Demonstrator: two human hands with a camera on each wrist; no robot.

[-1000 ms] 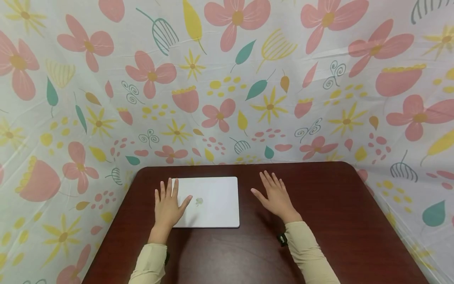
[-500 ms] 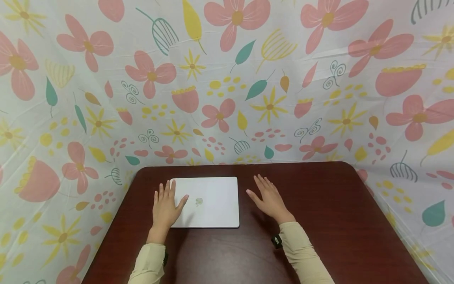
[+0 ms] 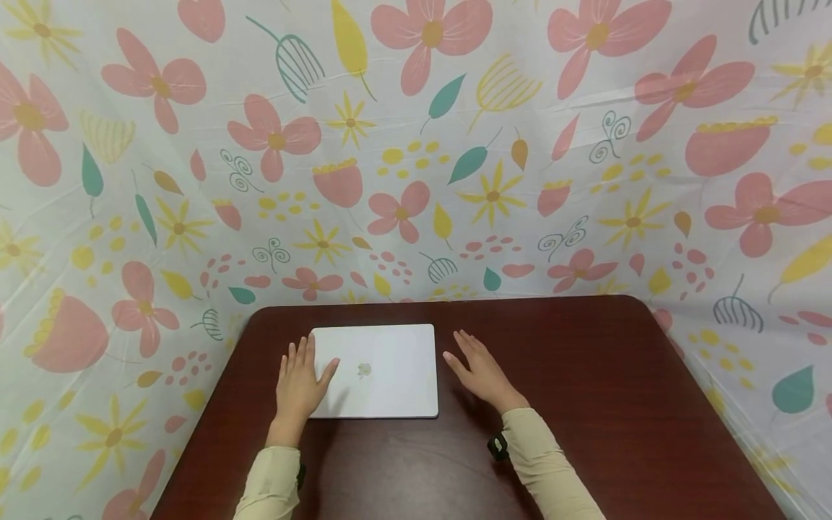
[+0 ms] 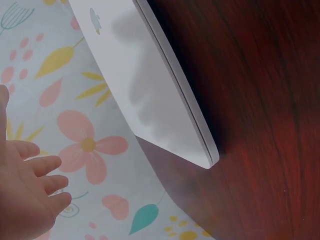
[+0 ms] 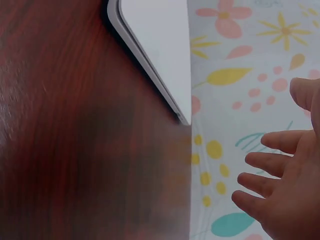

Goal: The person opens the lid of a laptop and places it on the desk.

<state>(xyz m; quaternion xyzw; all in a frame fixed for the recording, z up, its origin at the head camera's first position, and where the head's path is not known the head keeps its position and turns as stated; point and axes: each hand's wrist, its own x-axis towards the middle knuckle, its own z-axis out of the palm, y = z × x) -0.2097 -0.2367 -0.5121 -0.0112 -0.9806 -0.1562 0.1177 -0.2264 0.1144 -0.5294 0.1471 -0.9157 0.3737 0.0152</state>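
Note:
A closed silver laptop (image 3: 390,361) with an apple logo on its lid lies flat on the dark wood table. My left hand (image 3: 299,383) is above its left edge, fingers extended and thumb spread over the lid, casting a shadow there. My right hand (image 3: 482,374) hovers off the laptop's right side, fingers straight and thumb pointing toward it. In the left wrist view the left hand (image 4: 30,190) holds nothing, and the laptop (image 4: 145,80) shows its thin side seam. The right wrist view has the right hand (image 5: 287,175) with spread fingers, apart from the laptop (image 5: 160,50).
The reddish-brown table (image 3: 585,375) has rounded far corners. A white cloth (image 3: 416,144) printed with flowers and leaves hangs behind it and along both sides. A dark band (image 3: 498,446) sits at the right wrist.
My right hand has moved left and slightly nearer to me, closer to the laptop's right edge. My left hand has shifted a little left and nearer. The laptop stays in place.

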